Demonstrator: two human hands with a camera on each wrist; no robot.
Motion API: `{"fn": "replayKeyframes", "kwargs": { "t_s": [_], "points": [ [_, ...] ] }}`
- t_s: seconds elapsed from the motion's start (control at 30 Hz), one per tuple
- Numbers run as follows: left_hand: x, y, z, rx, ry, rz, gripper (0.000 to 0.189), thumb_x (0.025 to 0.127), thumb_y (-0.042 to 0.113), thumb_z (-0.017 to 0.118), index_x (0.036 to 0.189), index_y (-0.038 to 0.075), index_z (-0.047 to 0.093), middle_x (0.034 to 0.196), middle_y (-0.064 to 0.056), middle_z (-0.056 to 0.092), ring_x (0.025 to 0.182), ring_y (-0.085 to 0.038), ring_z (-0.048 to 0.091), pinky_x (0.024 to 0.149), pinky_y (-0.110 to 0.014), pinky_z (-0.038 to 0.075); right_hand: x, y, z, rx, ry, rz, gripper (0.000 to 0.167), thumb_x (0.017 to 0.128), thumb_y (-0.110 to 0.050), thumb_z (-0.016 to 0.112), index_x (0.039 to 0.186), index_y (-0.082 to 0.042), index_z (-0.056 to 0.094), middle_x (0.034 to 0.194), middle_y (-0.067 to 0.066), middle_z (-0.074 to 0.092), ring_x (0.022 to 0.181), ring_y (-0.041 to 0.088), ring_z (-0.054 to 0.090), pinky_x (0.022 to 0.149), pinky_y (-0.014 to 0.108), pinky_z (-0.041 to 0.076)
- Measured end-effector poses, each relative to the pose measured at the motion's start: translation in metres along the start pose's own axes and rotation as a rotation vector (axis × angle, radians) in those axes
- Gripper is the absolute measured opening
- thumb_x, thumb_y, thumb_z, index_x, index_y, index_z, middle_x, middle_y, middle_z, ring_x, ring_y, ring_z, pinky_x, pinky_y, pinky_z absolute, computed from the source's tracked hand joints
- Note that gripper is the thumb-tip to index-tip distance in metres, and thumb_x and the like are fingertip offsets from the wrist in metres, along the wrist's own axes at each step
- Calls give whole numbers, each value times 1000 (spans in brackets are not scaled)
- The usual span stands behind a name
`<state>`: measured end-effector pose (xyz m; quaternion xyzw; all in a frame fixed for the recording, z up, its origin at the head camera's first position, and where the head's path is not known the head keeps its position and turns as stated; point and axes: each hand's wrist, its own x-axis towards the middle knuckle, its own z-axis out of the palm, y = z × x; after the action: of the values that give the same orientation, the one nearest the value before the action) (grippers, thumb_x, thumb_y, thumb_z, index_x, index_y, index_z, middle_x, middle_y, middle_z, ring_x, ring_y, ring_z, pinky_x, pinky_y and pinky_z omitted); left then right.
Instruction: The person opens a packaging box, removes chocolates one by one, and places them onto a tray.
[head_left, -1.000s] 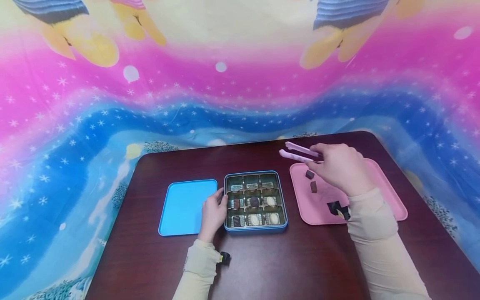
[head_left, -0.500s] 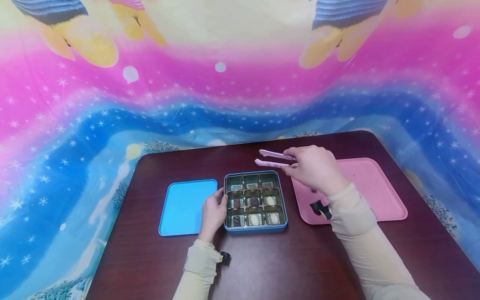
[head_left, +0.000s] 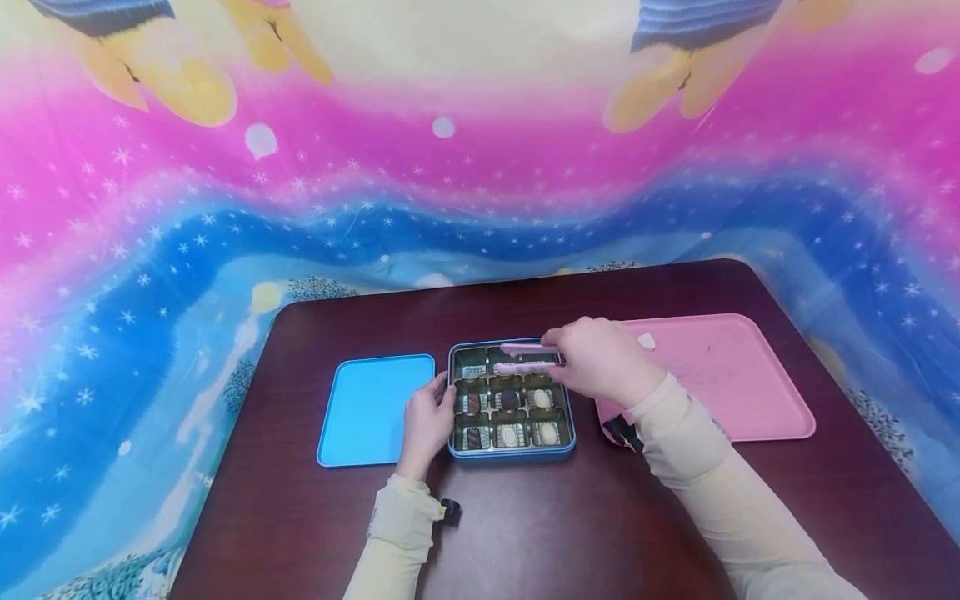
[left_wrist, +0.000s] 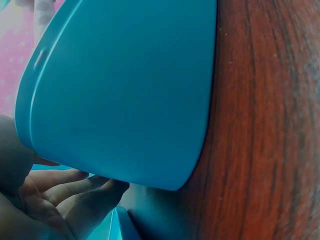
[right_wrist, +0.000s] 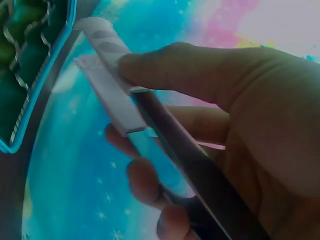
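Observation:
A blue tin (head_left: 513, 455) with a divided gold insert holds several dark, brown and white chocolates in its middle and front compartments. My left hand (head_left: 428, 425) rests against the tin's left side; in the left wrist view its fingers (left_wrist: 75, 195) lie along the wall, with the thumb near the rim. My right hand (head_left: 603, 358) grips tongs (head_left: 528, 367) with pale pink tips and metal handles (right_wrist: 185, 155). Over the tin's back row, the tips stand apart with nothing seen between them.
Left of the tin lies a light blue lid (head_left: 367, 412). A pink tray (head_left: 735, 379) lies at the right, partly behind the right arm, with a small white piece (head_left: 647, 342) near its back edge. All sit on a dark wooden table (head_left: 540, 525) before a patterned cloth (head_left: 480, 183).
My right hand has moved left and down with the tongs, from over the pink tray to the tin's back row. The left hand keeps its place.

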<state>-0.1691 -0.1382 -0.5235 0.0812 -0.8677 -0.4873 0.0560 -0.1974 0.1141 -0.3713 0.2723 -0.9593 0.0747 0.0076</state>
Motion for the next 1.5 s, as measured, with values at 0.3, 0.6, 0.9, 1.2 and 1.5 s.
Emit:
{"fn": "replayKeyframes", "kwargs": {
  "t_s": [0.3,0.6,0.9,1.2,1.5],
  "points": [
    [1,1,-1,3,1,4,42,103,17,58,139,-4,57,130,-24,64,119,-32,65,98,-45,55,-5,-13,17,-57,-109,-25,16,83,-31,80,78,-17,72,65,-4,60,56,17,53,46,38,45],
    [1,0,-1,6,-6,6,42,103,16,57,139,-5,57,130,-24,64,119,-33,64,98,-46,55,0,-23,22,-123,-153,8,20,84,-32,78,74,-17,69,69,1,63,57,25,61,42,44,46],
    [1,0,0,1,-2,-2,42,103,17,58,140,-5,57,131,-24,64,119,-33,64,98,-45,55,10,-45,19,-220,-164,-46,5,82,-18,74,78,-15,74,69,3,67,60,23,62,47,43,52],
    [0,0,2,-5,2,12,42,103,16,58,139,-6,57,131,-25,63,119,-34,64,97,-46,55,21,-67,25,-344,-212,-46,22,90,-32,71,72,-20,76,64,0,67,60,19,64,53,41,56],
    [1,0,1,9,0,10,42,104,17,57,139,-6,57,132,-25,63,121,-33,63,98,-46,54,30,-83,31,-423,-215,-24,16,86,-28,71,73,-21,78,64,-2,67,59,18,64,51,37,56]
  ]
}}
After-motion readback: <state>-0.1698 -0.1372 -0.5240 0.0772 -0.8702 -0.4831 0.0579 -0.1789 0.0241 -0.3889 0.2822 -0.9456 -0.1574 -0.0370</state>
